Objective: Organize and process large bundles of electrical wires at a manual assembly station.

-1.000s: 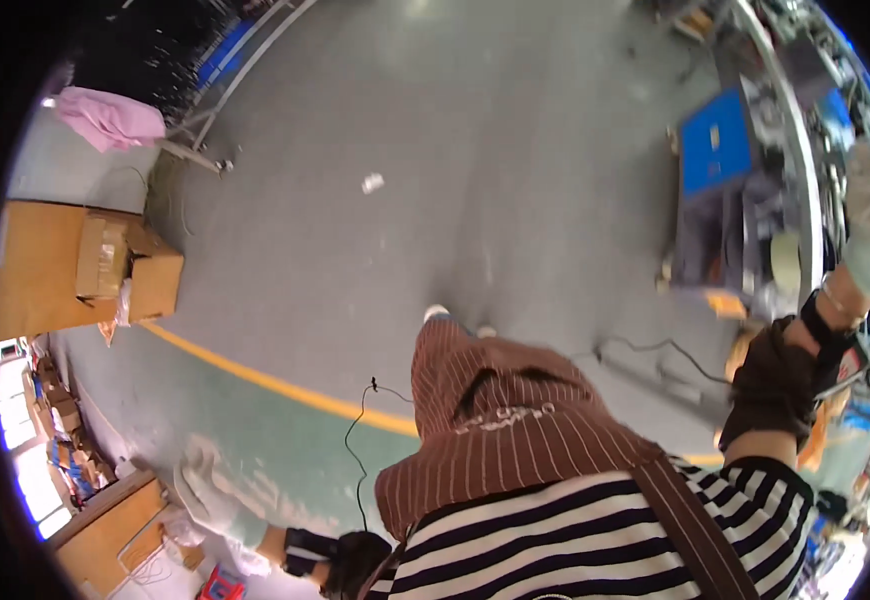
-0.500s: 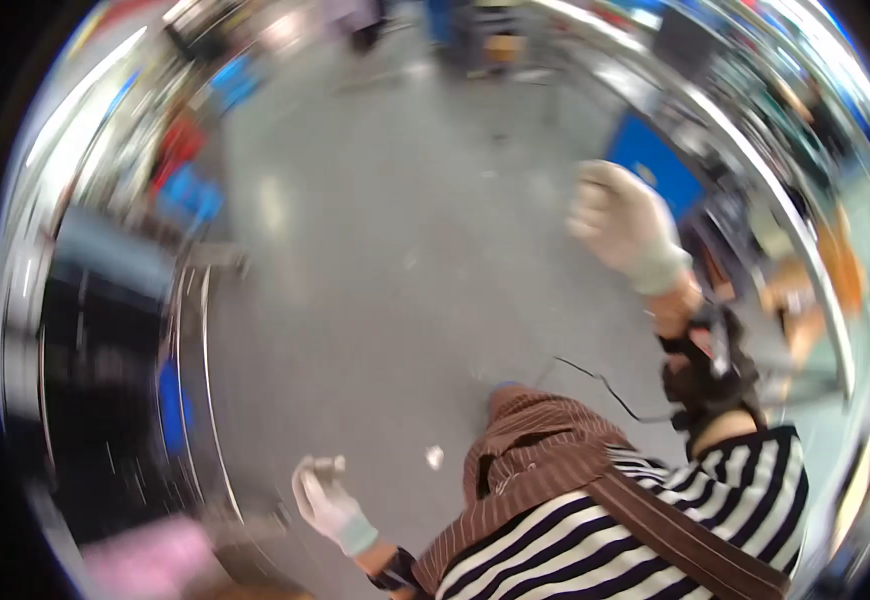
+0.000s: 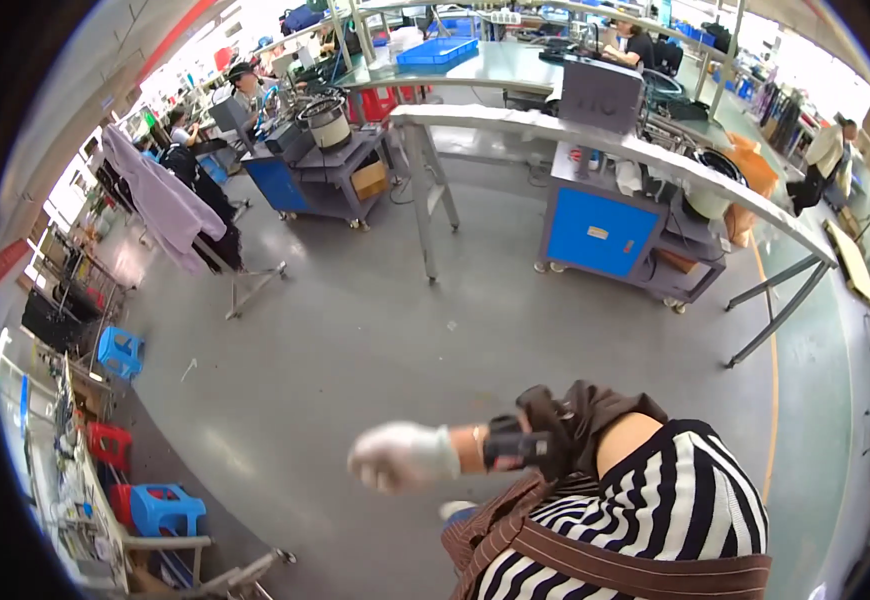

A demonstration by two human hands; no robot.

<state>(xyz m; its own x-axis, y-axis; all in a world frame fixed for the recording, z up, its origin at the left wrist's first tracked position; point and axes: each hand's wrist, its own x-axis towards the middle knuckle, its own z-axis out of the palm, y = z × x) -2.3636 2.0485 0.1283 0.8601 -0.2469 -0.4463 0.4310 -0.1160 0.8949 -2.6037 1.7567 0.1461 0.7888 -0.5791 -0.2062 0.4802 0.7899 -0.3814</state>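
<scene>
My right hand (image 3: 403, 458), in a whitish glove, reaches across in front of my body above the grey floor. Its fingers curl inward and are slightly blurred. Whatever they may hold is hidden from this side. A dark band with a small device (image 3: 517, 450) is strapped round my right forearm, below a pushed-up brown sleeve. I wear a black-and-white striped top (image 3: 690, 500) and a brown pinstriped apron (image 3: 645, 565). My left hand is out of view.
A blue-doored cart (image 3: 595, 240) stands ahead right under a metal frame (image 3: 595, 133); another cart (image 3: 277, 187) stands farther left. A garment rack with a lilac garment (image 3: 155, 190), blue stools (image 3: 163, 510) and a red stool (image 3: 107, 445) line the left. Several people sit or stand far off.
My view has swung to the right and lifted, bringing carts and benches ahead. My right hand has come down and leftward across my body. My left hand has left the picture.
</scene>
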